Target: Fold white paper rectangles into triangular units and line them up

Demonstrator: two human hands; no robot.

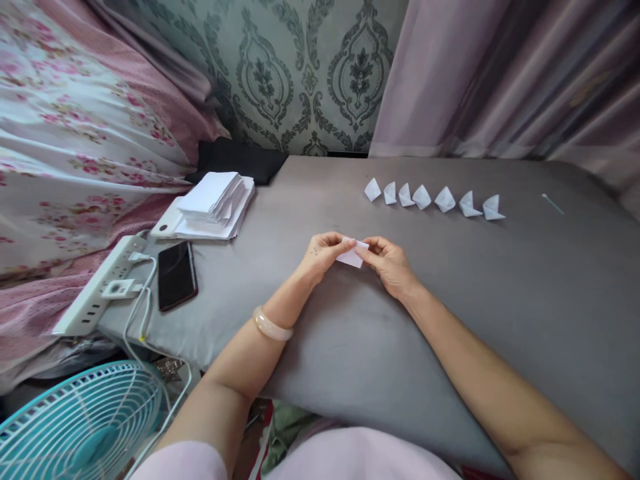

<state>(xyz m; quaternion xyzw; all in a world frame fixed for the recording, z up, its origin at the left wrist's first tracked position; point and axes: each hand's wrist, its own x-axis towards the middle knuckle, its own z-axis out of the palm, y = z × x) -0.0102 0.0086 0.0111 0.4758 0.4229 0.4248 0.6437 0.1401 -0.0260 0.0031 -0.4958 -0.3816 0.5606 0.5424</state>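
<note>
A small folded piece of white paper is pinched between my two hands above the grey tabletop. My left hand grips its left side, thumb along the upper edge. On the other side, my right hand holds the right edge with thumb and fingers. Beyond my hands stands a row of several folded paper boats, pale and pointed. To the left lies a stack of white paper sheets.
A dark phone lies at the left, beside a white power strip with cables. Below the table's left edge is a turquoise fan. A thin cotton swab lies at far right. A black cloth rests behind the stack.
</note>
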